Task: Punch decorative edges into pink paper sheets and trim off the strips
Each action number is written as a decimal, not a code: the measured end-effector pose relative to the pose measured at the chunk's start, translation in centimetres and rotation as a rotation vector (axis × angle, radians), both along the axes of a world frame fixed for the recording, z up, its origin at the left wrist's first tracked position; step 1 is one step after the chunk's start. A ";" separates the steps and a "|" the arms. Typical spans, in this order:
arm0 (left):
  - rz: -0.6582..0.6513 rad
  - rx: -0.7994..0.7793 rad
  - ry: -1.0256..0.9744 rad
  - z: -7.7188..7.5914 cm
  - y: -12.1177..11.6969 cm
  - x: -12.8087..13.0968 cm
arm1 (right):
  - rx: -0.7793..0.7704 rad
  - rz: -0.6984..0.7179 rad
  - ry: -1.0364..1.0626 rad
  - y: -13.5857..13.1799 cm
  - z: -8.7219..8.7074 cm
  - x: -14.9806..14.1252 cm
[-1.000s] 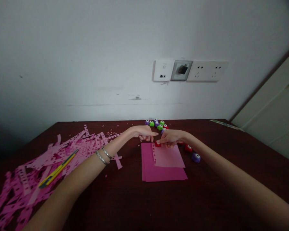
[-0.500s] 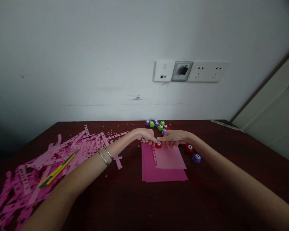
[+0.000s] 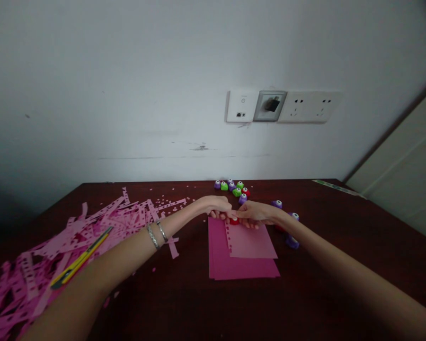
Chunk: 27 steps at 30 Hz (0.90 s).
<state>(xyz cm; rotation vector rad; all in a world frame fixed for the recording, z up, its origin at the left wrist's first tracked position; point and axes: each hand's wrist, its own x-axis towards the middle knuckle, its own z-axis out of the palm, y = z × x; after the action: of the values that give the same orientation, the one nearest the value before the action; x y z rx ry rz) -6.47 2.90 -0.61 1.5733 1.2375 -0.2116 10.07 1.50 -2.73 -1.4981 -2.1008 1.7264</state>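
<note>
A small red craft punch (image 3: 234, 221) sits at the far left corner of a light pink sheet (image 3: 253, 242). My left hand (image 3: 218, 205) is closed on it from the left, its thumb over the white top. From the right, my right hand (image 3: 254, 213) grips the same punch, thumb tip meeting the left one and fingers curled at the sheet's far edge. Punched holes run down the sheet's left side. Beneath it lie darker pink sheets (image 3: 241, 270), slightly fanned.
Several purple, green and red punches (image 3: 237, 192) cluster behind my hands; more purple ones (image 3: 292, 241) lie by my right forearm. At left, punched pink strips (image 3: 102, 222) pile up under a yellow utility knife (image 3: 81, 258). A patterned strip (image 3: 337, 188) lies far right.
The view has shifted slightly, so the sheets sit a little lower. My right hand and forearm have turned slightly, uncovering more purple punches beside the arm. Both hands stay on the red punch.
</note>
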 end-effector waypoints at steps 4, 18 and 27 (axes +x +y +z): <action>-0.010 0.081 0.024 -0.1 -0.5 0.1 | 0.033 -0.006 0.014 -0.2 -0.6 0.0; -0.077 0.270 0.217 0.6 -1.0 0.9 | 0.155 -0.021 0.032 -1.1 -1.2 -0.1; -0.061 0.269 0.080 0.0 -1.2 -0.2 | 0.152 0.020 0.056 -1.0 -0.4 0.1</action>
<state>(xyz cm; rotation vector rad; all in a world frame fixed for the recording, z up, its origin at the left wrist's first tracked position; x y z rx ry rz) -6.65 1.71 -0.57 1.8512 1.3234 -0.1527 10.19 0.48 -3.14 -1.3763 -2.1711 1.5554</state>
